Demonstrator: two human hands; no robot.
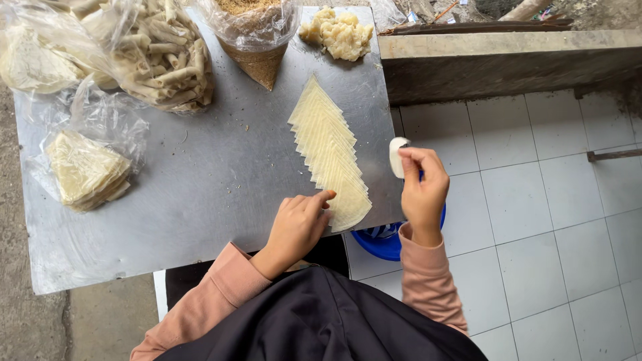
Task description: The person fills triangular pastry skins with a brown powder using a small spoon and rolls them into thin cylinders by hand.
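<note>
A fanned row of thin pale wrapper sheets (329, 146) lies overlapping on the metal table (200, 187), running from the middle toward the near right edge. My left hand (299, 226) rests with its fingertips on the nearest sheet. Held just off the table's right edge, my right hand (422, 190) pinches a small white oval piece (397, 156) upright between thumb and fingers. A lump of pale yellow filling (340, 33) sits at the far end of the table.
Clear plastic bags hold rolled pastries (157, 57), brown crumbs (257, 40) and a stack of triangular wrappers (85, 170). A blue bowl (388, 244) sits below my right hand. White tiled floor (535, 220) lies to the right, a concrete ledge (508, 57) beyond.
</note>
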